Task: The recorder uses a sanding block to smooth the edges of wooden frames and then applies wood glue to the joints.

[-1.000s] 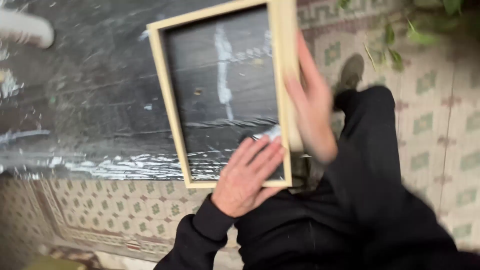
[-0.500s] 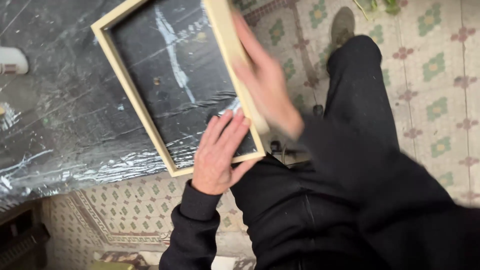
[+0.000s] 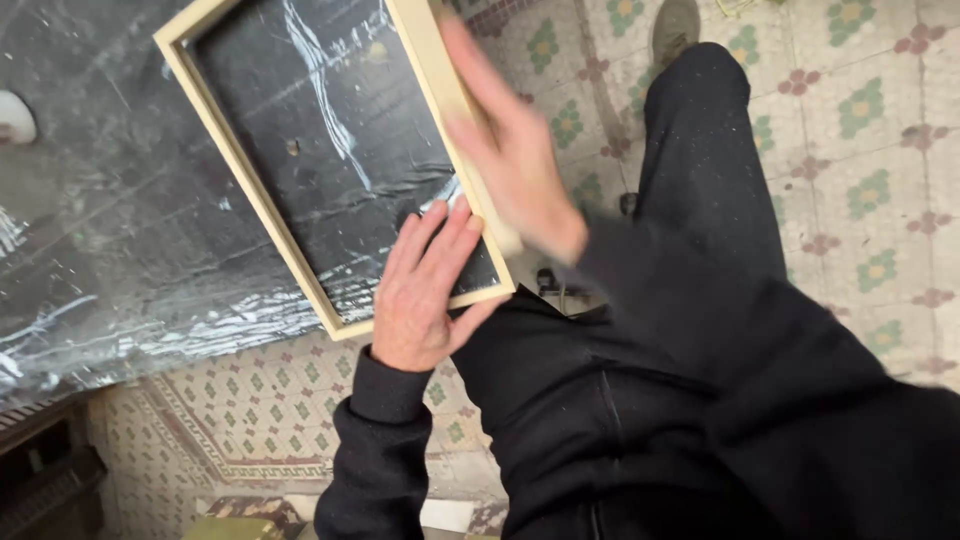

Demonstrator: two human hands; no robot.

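A pale wooden frame (image 3: 250, 190) lies on a table covered in black plastic sheeting (image 3: 100, 250), and the sheeting shows through its opening. My left hand (image 3: 425, 290) lies flat on the frame's near corner, fingers spread inside the opening and thumb over the near rail, holding it down. My right hand (image 3: 510, 160) rests along the frame's right rail and is blurred by motion. Whether it holds anything against the wood is hidden by the blur.
A white rounded object (image 3: 12, 115) sits at the table's left edge. Patterned floor tiles (image 3: 860, 150) lie below and to the right, with my dark trouser leg and shoe (image 3: 675, 25) on them. Dark furniture (image 3: 40, 480) stands at the lower left.
The view has swung, so the frame now sits more tilted and further left. My right hand stays blurred on the right rail, sliding along it. My left hand keeps its place on the near corner.
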